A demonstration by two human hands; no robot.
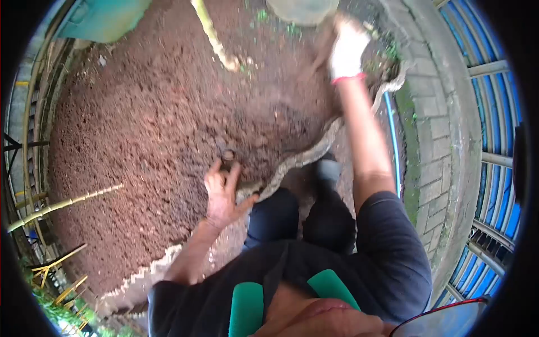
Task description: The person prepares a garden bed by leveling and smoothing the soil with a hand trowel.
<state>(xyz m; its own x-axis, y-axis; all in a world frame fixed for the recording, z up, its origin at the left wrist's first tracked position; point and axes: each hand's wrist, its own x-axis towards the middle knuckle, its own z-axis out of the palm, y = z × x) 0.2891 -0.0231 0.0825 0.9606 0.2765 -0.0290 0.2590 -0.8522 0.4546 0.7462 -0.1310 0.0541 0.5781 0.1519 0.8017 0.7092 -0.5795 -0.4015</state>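
Note:
My left hand (222, 194) is bare and rests at the near edge of a bed of reddish-brown soil (140, 123). Its fingers are spread, fingertips down at the soil beside a small round dark lump (227, 155), the thumb out over the wavy edging sheet (306, 157). Farther off to the right, my right hand (348, 50) wears a white glove with a pink cuff. It is low over the soil near a pale round object (303, 8) at the top of the view. Motion smears its fingers, and I cannot tell whether they hold anything.
A cut pale stem (210, 33) stands in the soil, and a jointed bamboo-like pole (67, 206) reaches in from the left. A blue hose (393, 140) runs beside the brick path (432, 151) on the right. A teal container (104, 19) sits at upper left.

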